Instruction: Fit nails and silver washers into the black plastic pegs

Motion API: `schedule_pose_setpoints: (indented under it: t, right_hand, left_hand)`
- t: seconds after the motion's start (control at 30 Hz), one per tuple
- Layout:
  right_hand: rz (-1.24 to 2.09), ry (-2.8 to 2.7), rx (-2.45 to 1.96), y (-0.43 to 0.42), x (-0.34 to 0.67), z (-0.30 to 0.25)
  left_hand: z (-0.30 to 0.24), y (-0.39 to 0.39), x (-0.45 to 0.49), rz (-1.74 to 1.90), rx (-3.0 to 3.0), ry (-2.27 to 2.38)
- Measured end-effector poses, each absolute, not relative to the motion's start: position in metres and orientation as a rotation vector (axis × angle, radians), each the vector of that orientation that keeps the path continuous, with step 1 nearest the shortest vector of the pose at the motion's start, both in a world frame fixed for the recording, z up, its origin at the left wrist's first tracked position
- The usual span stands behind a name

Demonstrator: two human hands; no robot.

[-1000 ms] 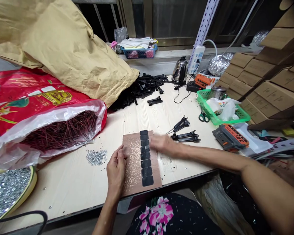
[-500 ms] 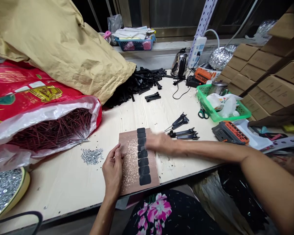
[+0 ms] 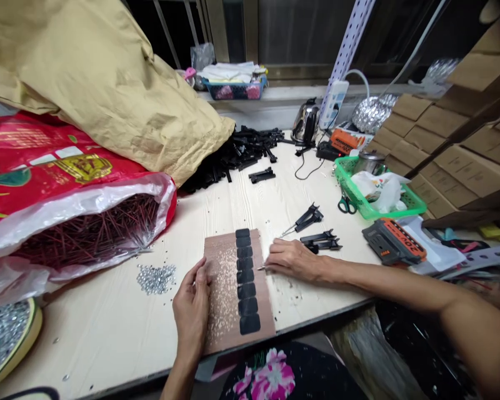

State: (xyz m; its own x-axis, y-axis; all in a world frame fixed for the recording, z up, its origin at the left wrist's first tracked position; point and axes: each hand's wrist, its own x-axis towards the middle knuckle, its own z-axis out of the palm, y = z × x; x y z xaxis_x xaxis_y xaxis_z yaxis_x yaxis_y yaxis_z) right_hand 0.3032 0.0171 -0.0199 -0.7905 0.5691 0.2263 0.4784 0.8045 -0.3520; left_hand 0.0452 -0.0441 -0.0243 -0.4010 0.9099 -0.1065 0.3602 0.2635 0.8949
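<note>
A brown board (image 3: 222,337) with pale worn specks lies at the table's front edge. Down its right half runs a column of black rounded-square pieces (image 3: 246,290). My left hand (image 3: 193,297) grips the board's left edge, thumb and fingers closed on it. At the opposite edge, my right hand (image 3: 294,260) is closed around a thin pointed tool (image 3: 262,268); only its metallic tip shows, pointing left toward the black column. Just beyond that hand lie black plastic parts (image 3: 321,240), and another group (image 3: 308,218) with a thin metal shaft.
Silvery small rings (image 3: 156,279) lie loose left of the board. A red bag (image 3: 83,161) spills thin dark rods. A heap of black parts (image 3: 250,145) sits behind. Scissors (image 3: 347,205), a green basket (image 3: 379,214), a battery (image 3: 394,241) and stacked cartons (image 3: 462,169) occupy the right.
My right hand has moved from the top of the black column to the right, off the board's edge, and slightly nearer me. My left hand stays at the board. The camera view has tilted slightly.
</note>
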Motion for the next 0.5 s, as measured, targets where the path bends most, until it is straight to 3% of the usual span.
schedule_pose_setpoints:
  t: [0.23, 0.5]
  right_hand:
    - [0.363, -2.637, -1.152, 0.062, 0.35, 0.009]
    - [0.198, -2.401, -1.792, 0.205, 0.243, 0.02]
  left_hand:
    - [-0.037, -0.039, 0.034, 1.045, 1.068, 1.914]
    - [-0.035, -0.039, 0.03, 1.042, 1.023, 1.95]
